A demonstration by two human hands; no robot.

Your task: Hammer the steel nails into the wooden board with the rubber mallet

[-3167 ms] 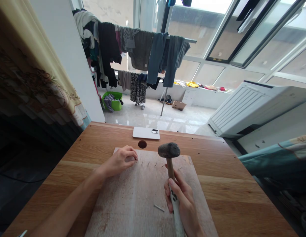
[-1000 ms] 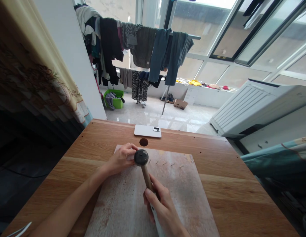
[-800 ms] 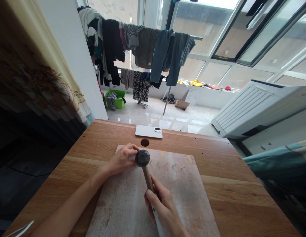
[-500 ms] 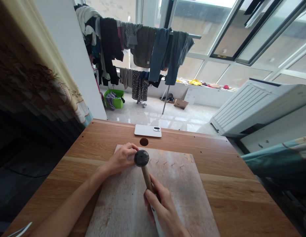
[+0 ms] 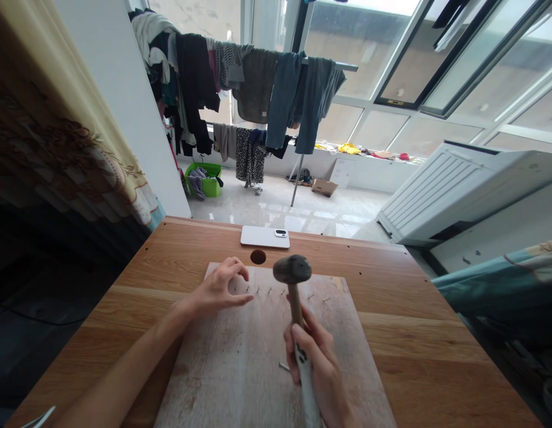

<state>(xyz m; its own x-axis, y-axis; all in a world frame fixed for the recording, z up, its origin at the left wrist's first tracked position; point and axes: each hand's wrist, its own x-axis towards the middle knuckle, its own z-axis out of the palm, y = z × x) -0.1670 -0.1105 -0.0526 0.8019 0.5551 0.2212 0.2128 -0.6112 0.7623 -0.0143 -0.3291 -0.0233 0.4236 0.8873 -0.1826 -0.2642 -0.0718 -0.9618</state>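
Observation:
My right hand (image 5: pixel 315 353) is wrapped round the handle of a hammer (image 5: pixel 292 269), whose dark head is raised above the board. Thumb and fingers apart, my left hand (image 5: pixel 226 284) rests at the board's far left part, around a small upright nail (image 5: pixel 248 289) without gripping it. A row of several nails (image 5: pixel 270 290) stands in the wooden board (image 5: pixel 240 380), running to the right; the hammer hides part of the row. One loose nail (image 5: pixel 284 367) lies on the board beside my right hand.
Under the board is a wooden table (image 5: pixel 418 345) with a round hole (image 5: pixel 258 257). A white phone (image 5: pixel 264 236) lies near the far edge. Beyond stand a drying rack with clothes (image 5: pixel 253 89), a green basket (image 5: pixel 211 187) and a white appliance (image 5: pixel 440 190).
The hammer has moved right, away from my left hand. My left fingers have spread from a pinch, and a nail standing between them now shows. The loose nail has come into view.

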